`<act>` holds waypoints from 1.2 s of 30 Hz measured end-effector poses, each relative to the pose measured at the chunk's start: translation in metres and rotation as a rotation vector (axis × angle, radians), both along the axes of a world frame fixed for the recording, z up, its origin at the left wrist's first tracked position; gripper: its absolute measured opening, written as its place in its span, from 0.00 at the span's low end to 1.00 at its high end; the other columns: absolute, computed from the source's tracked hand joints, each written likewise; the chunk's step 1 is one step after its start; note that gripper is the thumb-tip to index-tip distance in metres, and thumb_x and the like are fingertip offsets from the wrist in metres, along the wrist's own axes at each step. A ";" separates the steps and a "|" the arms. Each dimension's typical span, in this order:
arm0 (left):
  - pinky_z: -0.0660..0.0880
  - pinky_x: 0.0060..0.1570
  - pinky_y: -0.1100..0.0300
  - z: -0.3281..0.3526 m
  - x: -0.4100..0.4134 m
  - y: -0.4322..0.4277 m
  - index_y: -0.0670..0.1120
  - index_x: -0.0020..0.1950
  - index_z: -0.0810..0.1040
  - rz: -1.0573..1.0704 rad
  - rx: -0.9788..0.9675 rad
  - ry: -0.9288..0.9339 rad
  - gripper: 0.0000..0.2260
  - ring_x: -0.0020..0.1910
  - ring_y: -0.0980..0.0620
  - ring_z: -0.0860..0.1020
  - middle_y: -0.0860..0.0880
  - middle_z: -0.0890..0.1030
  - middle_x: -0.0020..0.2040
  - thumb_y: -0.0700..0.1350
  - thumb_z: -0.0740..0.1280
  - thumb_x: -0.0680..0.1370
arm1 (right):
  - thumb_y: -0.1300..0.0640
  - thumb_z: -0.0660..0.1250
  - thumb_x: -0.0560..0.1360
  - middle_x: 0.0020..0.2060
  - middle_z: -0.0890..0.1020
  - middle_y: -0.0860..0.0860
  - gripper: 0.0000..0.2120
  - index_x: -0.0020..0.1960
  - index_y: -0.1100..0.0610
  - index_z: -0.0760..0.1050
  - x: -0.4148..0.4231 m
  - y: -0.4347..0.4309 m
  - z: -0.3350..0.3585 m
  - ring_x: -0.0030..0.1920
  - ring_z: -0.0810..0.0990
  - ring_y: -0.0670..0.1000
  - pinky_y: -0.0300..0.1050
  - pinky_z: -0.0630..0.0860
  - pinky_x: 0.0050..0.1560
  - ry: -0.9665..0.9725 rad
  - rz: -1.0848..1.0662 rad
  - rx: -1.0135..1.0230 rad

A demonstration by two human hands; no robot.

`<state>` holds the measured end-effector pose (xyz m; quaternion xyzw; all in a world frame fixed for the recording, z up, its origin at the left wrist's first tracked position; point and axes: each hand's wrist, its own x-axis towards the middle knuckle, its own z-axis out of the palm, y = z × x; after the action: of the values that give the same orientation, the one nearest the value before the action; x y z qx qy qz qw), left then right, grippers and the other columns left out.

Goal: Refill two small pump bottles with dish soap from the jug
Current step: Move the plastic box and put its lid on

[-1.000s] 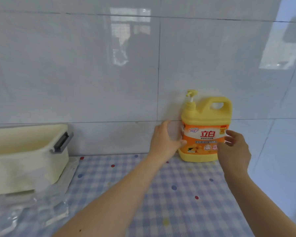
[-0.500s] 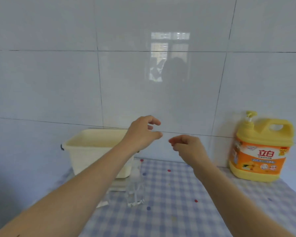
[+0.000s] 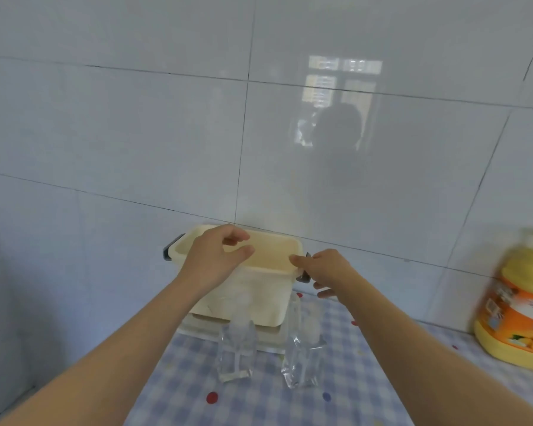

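Observation:
The yellow dish soap jug (image 3: 517,309), with an orange label and a pump top, stands at the far right against the tiled wall, blurred. Both hands are far from it, up over a cream plastic box (image 3: 271,256). My left hand (image 3: 216,259) hovers above the box's left rim with its fingers loosely curled around nothing. My right hand (image 3: 326,272) is at the box's right rim by the dark latch, its fingers stretched out and empty. Two clear plastic packets (image 3: 237,348) (image 3: 302,355) lean upright against the box front; what they contain is unclear.
The box sits on a clear lid or tray (image 3: 203,329) on a blue checked tablecloth with dots (image 3: 366,388). White tiled walls close in behind and on the left, forming a corner.
Both hands left the jug and moved left to the cream box. The view swung left, so the jug now sits at the right edge.

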<state>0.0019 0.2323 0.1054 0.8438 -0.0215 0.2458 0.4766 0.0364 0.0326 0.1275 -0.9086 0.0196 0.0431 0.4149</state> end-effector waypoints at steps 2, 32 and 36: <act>0.66 0.45 0.74 -0.001 0.004 -0.003 0.50 0.50 0.81 -0.019 0.010 0.006 0.07 0.53 0.57 0.78 0.55 0.82 0.52 0.46 0.74 0.73 | 0.45 0.69 0.74 0.39 0.82 0.52 0.20 0.53 0.62 0.76 0.008 0.004 -0.002 0.40 0.82 0.53 0.44 0.80 0.37 0.065 -0.015 0.080; 0.67 0.49 0.75 0.048 -0.049 -0.146 0.53 0.48 0.80 -0.222 -0.027 -0.270 0.04 0.52 0.64 0.77 0.58 0.80 0.51 0.45 0.70 0.76 | 0.54 0.69 0.73 0.35 0.83 0.52 0.07 0.42 0.58 0.77 -0.067 -0.174 -0.008 0.35 0.85 0.53 0.56 0.82 0.50 -0.264 -0.402 0.228; 0.71 0.57 0.56 0.036 -0.060 -0.184 0.59 0.47 0.78 -0.264 0.056 -0.205 0.04 0.55 0.62 0.76 0.60 0.79 0.53 0.49 0.70 0.75 | 0.54 0.68 0.74 0.33 0.83 0.54 0.07 0.42 0.58 0.77 -0.094 -0.207 -0.012 0.36 0.85 0.56 0.58 0.81 0.51 -0.309 -0.466 0.198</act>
<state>-0.0584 0.0480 0.1410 0.8171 -0.1871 0.2651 0.4765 -0.0579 -0.1744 0.1152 -0.8304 0.1600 -0.1905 0.4985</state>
